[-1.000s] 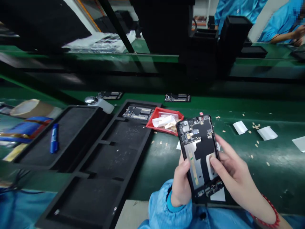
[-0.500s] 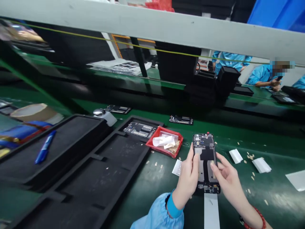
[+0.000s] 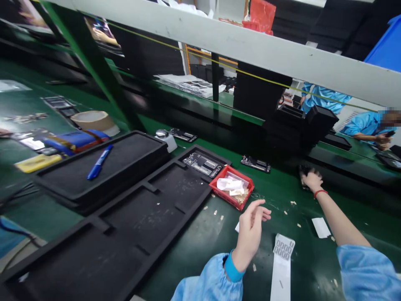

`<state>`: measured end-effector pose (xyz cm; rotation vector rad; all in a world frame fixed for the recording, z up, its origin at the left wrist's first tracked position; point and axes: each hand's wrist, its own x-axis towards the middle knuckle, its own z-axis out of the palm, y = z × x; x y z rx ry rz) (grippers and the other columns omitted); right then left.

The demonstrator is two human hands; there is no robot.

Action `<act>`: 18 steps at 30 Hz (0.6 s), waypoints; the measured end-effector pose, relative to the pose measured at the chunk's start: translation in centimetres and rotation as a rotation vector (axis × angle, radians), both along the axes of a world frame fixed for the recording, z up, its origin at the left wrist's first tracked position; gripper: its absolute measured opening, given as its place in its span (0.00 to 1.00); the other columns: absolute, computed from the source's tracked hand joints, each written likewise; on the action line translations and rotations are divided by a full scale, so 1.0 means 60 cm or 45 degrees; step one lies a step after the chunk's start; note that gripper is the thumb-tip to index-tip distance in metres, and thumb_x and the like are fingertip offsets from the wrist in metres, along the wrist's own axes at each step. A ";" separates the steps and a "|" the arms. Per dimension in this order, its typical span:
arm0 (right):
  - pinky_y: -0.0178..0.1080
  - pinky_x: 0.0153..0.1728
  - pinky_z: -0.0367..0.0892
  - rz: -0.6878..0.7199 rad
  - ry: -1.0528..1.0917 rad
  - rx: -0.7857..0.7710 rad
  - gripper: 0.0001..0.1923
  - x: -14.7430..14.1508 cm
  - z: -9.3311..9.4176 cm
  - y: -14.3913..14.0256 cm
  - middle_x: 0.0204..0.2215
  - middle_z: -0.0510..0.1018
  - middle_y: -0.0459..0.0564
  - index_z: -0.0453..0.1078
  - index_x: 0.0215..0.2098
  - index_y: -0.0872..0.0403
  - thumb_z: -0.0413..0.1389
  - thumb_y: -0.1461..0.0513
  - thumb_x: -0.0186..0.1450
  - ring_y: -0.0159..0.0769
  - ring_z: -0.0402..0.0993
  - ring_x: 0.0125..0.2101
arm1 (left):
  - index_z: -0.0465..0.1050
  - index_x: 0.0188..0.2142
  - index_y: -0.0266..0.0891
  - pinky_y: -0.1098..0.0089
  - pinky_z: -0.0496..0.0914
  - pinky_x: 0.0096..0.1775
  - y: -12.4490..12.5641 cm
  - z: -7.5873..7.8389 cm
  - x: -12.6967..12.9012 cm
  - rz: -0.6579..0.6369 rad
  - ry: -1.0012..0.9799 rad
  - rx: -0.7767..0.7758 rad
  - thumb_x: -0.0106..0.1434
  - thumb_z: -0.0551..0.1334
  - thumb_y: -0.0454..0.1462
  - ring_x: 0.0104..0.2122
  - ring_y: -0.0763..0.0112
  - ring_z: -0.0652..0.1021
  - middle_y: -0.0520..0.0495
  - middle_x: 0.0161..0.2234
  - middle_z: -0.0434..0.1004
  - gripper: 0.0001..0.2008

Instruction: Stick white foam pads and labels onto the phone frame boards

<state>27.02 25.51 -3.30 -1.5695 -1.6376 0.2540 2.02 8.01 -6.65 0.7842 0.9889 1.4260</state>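
Observation:
At the far side of the green bench my right hand (image 3: 313,180) is on an opened phone (image 3: 303,170), mostly hidden under it; the fingers are blurred. Over the near bench my left hand (image 3: 250,225) holds nothing, its fingers loosely bent and apart. Just beyond it stands a red box (image 3: 233,200) with scraps of white and tan paper. Between my two arms lies a white strip (image 3: 281,271), its far end a label sheet (image 3: 284,247) with rows of grey outlines. Another opened phone (image 3: 256,164) rests on the bench behind the red box.
A long black tray (image 3: 138,246) runs along the left, with an opened phone (image 3: 203,165) in its far compartment. A blue marker (image 3: 99,163) lies on stacked black trays (image 3: 134,152). A pump bottle (image 3: 167,140) and tape roll (image 3: 94,121) stand behind. A white rail (image 3: 200,31) crosses above.
My right hand has carried the opened phone away from my left hand to the bench's far right side. My left hand has let go. The label sheet has come into sight. The view has shifted left.

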 end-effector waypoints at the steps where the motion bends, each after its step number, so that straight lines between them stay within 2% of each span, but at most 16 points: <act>1: 0.50 0.49 0.74 0.010 -0.052 -0.034 0.19 -0.019 -0.012 0.016 0.55 0.73 0.55 0.69 0.57 0.54 0.58 0.56 0.71 0.44 0.75 0.51 | 0.76 0.42 0.37 0.65 0.75 0.37 0.000 0.001 -0.001 0.013 -0.005 0.004 0.63 0.65 0.48 0.30 0.65 0.81 0.45 0.30 0.82 0.17; 3: 0.52 0.51 0.73 0.011 -0.127 -0.161 0.20 -0.072 -0.042 0.045 0.56 0.73 0.55 0.68 0.58 0.55 0.58 0.56 0.71 0.45 0.75 0.52 | 0.76 0.41 0.37 0.65 0.75 0.37 -0.001 0.003 -0.002 0.030 -0.009 0.004 0.62 0.65 0.46 0.30 0.66 0.81 0.45 0.30 0.82 0.15; 6: 0.53 0.51 0.73 0.112 -0.190 -0.278 0.19 -0.152 -0.078 0.081 0.56 0.74 0.55 0.68 0.57 0.55 0.58 0.57 0.71 0.45 0.75 0.51 | 0.77 0.39 0.37 0.66 0.76 0.35 0.000 0.004 -0.004 0.036 -0.004 -0.011 0.61 0.66 0.45 0.28 0.67 0.80 0.45 0.28 0.82 0.14; 8: 0.51 0.50 0.74 0.181 -0.201 -0.305 0.18 -0.180 -0.083 0.094 0.54 0.74 0.55 0.69 0.56 0.55 0.58 0.56 0.71 0.44 0.76 0.50 | 0.78 0.37 0.37 0.66 0.75 0.35 0.004 0.002 -0.007 0.044 -0.001 -0.023 0.59 0.67 0.46 0.27 0.67 0.80 0.45 0.27 0.82 0.14; 11: 0.50 0.48 0.75 0.236 -0.206 -0.271 0.17 -0.180 -0.062 0.085 0.53 0.75 0.54 0.70 0.55 0.55 0.58 0.56 0.71 0.42 0.76 0.48 | 0.78 0.34 0.36 0.66 0.75 0.34 0.013 -0.003 -0.015 0.066 -0.016 -0.039 0.58 0.68 0.47 0.27 0.66 0.80 0.45 0.27 0.81 0.15; 14: 0.50 0.48 0.74 0.262 -0.202 -0.172 0.18 -0.164 -0.041 0.022 0.51 0.75 0.54 0.70 0.53 0.56 0.60 0.55 0.69 0.42 0.76 0.47 | 0.79 0.36 0.35 0.66 0.76 0.37 0.020 -0.004 -0.024 0.123 -0.059 -0.067 0.57 0.69 0.48 0.31 0.65 0.82 0.41 0.31 0.83 0.17; 16: 0.50 0.49 0.73 0.285 -0.179 -0.085 0.25 -0.162 -0.039 -0.054 0.49 0.74 0.56 0.70 0.52 0.56 0.66 0.53 0.62 0.45 0.75 0.47 | 0.77 0.45 0.37 0.66 0.77 0.42 0.018 0.002 -0.028 0.187 -0.098 -0.090 0.59 0.68 0.49 0.43 0.61 0.82 0.39 0.44 0.83 0.21; 18: 0.50 0.50 0.73 0.323 -0.145 -0.014 0.34 -0.164 -0.045 -0.146 0.48 0.71 0.56 0.68 0.53 0.54 0.70 0.52 0.52 0.48 0.74 0.48 | 0.72 0.54 0.42 0.65 0.77 0.47 0.011 0.012 -0.029 0.218 -0.132 -0.095 0.62 0.67 0.50 0.53 0.59 0.79 0.40 0.56 0.77 0.24</act>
